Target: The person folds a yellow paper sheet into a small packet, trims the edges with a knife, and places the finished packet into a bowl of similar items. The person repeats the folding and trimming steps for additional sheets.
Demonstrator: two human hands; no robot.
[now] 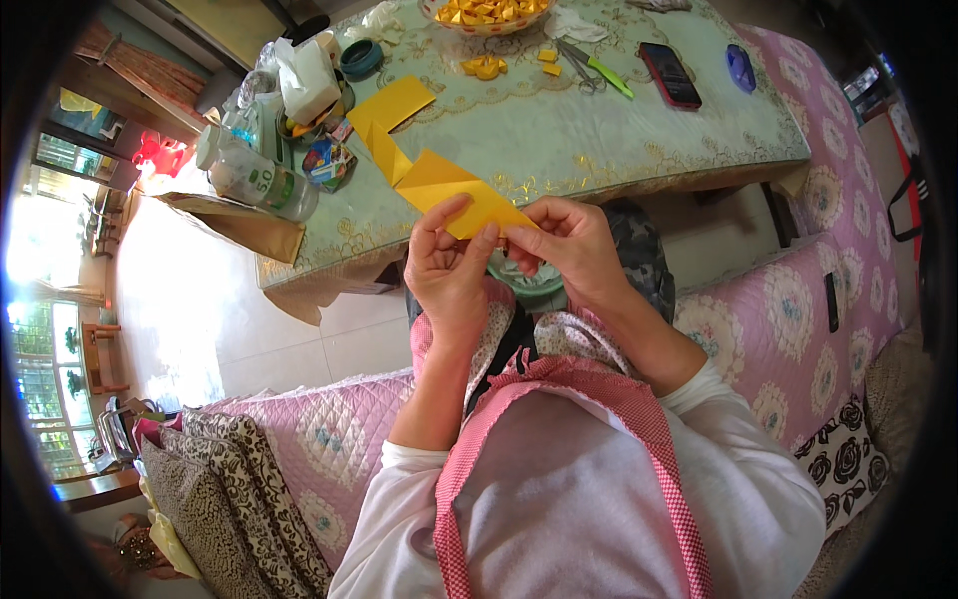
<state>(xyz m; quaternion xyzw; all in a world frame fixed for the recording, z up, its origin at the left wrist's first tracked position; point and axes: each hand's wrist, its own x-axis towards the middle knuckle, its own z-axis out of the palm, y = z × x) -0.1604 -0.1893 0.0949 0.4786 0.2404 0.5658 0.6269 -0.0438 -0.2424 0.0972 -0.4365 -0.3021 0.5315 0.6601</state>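
Both my hands hold a partly folded sheet of golden-yellow paper point(449, 187) above the near edge of the table. My left hand point(453, 262) pinches its lower left edge between thumb and fingers. At its lower right corner, my right hand point(565, 243) grips the paper with thumb and index finger. Just beyond it, a folded yellow strip point(382, 150) and more flat yellow paper point(404, 101) lie on the tablecloth. Farther back are small folded yellow paper pieces point(485, 67) and a bowl point(490, 27) heaped with similar ones.
Scissors point(582, 66), a green-handled knife point(610, 78) and a phone point(670, 75) lie on the table's right half. A tissue pack point(307, 82), a plastic jar point(258, 180) and a dark round dish point(361, 58) crowd the left. A green basin point(550, 286) is below the hands.
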